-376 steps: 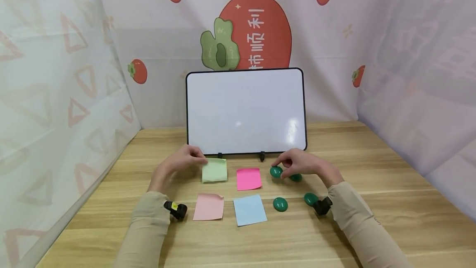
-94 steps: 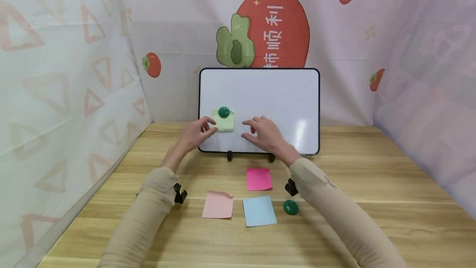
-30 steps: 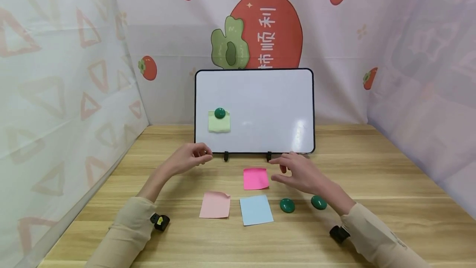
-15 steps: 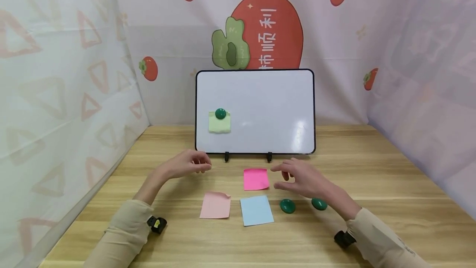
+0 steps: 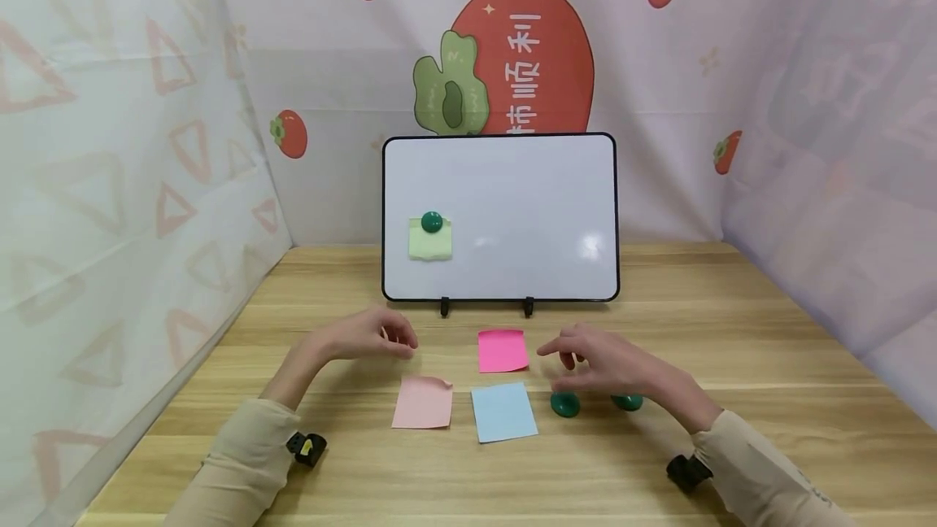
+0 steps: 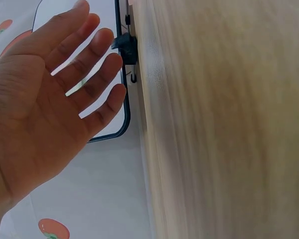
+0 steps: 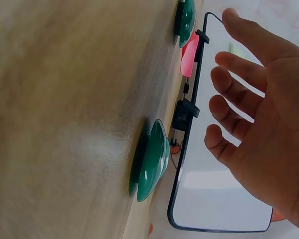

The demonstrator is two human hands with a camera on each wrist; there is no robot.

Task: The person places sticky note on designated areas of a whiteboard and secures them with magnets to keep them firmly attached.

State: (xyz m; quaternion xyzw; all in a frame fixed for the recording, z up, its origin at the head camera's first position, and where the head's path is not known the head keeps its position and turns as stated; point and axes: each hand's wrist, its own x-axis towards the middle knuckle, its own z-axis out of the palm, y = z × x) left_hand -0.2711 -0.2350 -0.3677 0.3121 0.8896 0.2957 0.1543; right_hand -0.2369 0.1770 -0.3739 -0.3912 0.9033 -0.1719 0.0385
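Observation:
My left hand (image 5: 369, 334) hovers over the table left of the bright pink sticky note (image 5: 503, 350), fingers loosely bent and holding nothing. Spread fingers and a bare palm show on this hand (image 6: 55, 89) in the left wrist view. My right hand (image 5: 603, 360) is just right of that note, holding nothing, its thumb above a green round magnet (image 5: 564, 405). Partly behind the hand lies another green magnet (image 5: 627, 402). In the right wrist view, more green shows behind the nearer magnet (image 7: 150, 167). A third magnet (image 5: 432, 222) sits on a pale green note (image 5: 430, 244) on the whiteboard (image 5: 527, 202).
A light pink sticky note (image 5: 423, 403) and a blue one (image 5: 505, 413) lie on the wooden table (image 5: 439, 478) in front of the hands. The whiteboard stands upright on small black feet (image 5: 529, 307). Printed cloth (image 5: 329, 63) hangs behind and at both sides.
The pale green note, earlier on the table at my left hand, is now on the whiteboard under a magnet. Both hands have since come away from the board and down over the table.

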